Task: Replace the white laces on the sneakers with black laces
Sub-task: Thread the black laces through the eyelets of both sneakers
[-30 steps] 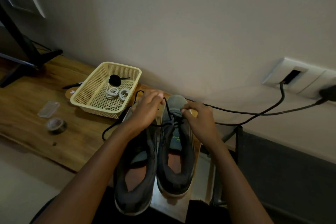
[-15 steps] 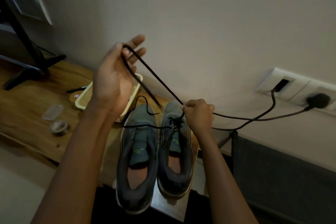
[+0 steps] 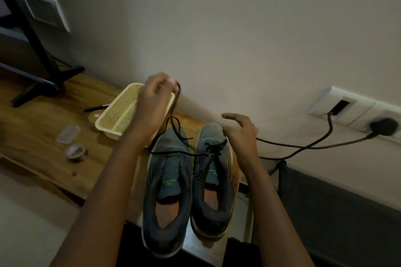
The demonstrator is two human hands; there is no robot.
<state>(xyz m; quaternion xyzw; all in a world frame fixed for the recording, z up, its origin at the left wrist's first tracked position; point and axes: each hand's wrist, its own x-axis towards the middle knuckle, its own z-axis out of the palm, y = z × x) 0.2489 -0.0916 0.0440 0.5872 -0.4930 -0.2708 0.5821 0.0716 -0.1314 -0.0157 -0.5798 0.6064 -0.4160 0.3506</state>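
Dim, warm indoor light; the plain off-white wall is brightest at centre and falls dark toward 10 and 4 o'clock. The raised left hand and the thin black lace it pinches are motion-blurred. Wide-angle bending tilts the white plastic socket plate at 3 o'clock.

Home room: wooden desk, wall sockets, monitor stand.

Cream mesh plastic basket blocks you left of grey sneakers; black power cable right; bare wooden tabletop nearer-left.
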